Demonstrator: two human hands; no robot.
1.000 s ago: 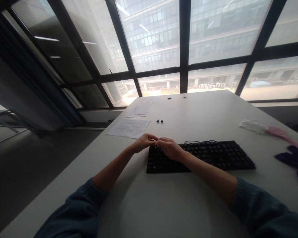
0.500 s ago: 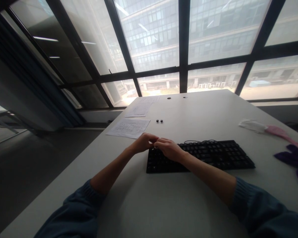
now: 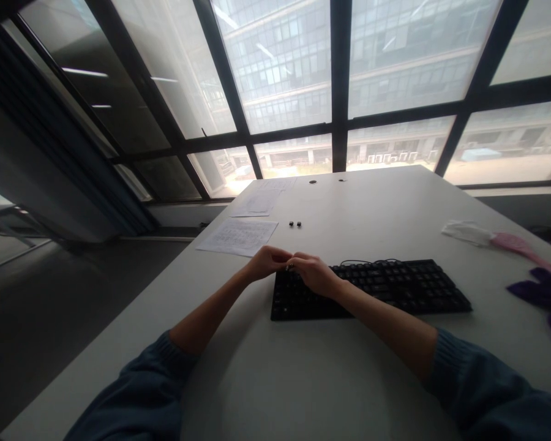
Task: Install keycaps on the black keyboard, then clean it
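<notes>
A black keyboard point(image 3: 395, 288) lies on the white table, its cable bunched behind it. Over its upper left corner my two hands meet, fingertips together. My left hand point(image 3: 270, 263) is closed in a pinch at the left end of the keyboard. Beside it, my right hand point(image 3: 316, 272) is also closed, its fingers bent above the left keys. Something small glints between the fingertips, too small to name. Two small black keycaps point(image 3: 294, 224) sit side by side on the table beyond the hands.
Printed sheets point(image 3: 239, 237) lie along the table's left edge. At the right are a white and pink cloth item point(image 3: 509, 240) and a purple cloth point(image 3: 539, 294). A round hole point(image 3: 313, 182) is in the far tabletop, before large windows.
Both hands have shifted slightly to the right and stay together at the keyboard's upper left corner. The keyboard and the small black pieces have not moved.
</notes>
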